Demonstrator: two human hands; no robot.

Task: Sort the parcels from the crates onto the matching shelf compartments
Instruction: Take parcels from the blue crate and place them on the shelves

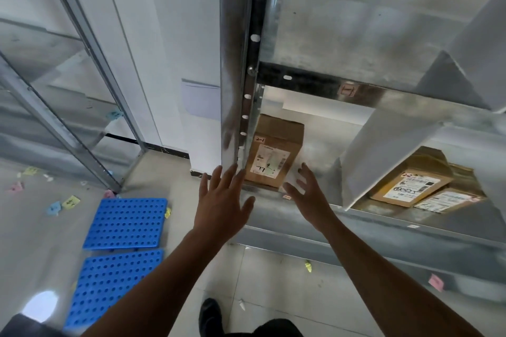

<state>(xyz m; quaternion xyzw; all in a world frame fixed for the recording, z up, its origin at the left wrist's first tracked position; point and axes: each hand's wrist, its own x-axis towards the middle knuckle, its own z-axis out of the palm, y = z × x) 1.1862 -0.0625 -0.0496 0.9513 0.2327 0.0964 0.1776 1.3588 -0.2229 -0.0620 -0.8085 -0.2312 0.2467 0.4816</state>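
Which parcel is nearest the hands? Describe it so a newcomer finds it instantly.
Find the perforated metal shelf post. Right beside it, in the left compartment, stands a brown box. Unlike the flat parcels beyond the white divider, it stands upright, with "2-1" handwritten above its label.

Bare forearms, black shoe, dark trousers (only a sliver shows)

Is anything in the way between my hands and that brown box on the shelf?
The shelf post stands between the left hand and the box's left edge. Nothing visible separates the right hand from the box.
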